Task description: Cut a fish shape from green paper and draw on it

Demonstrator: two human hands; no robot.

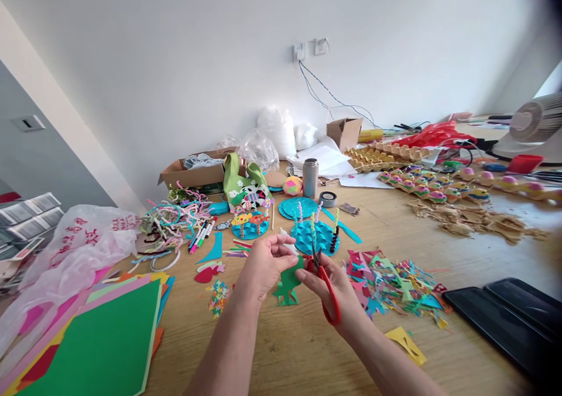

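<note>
Near the middle of the table, my left hand (268, 262) pinches a piece of green paper (288, 280) between thumb and fingers. The paper's lower edge is cut into pointed shapes. My right hand (340, 288) is closed around scissors with red handles (330, 302), their blades pointing away from me. The right thumb touches the paper's edge. Something white shows beside my left fingertips; its kind is unclear. Just beyond the hands lies a blue scalloped disc (302, 239) with fuzzy pipe cleaners (337, 223) standing on it.
Colourful paper scraps (395, 285) lie to the right, near a black phone (496, 331). Stacked coloured paper (105, 331) is at left. Behind are pipe cleaners (175, 223), markers (202, 235), a green felt bag (235, 179), a metal flask (310, 179) and painted egg-carton pieces (432, 194).
</note>
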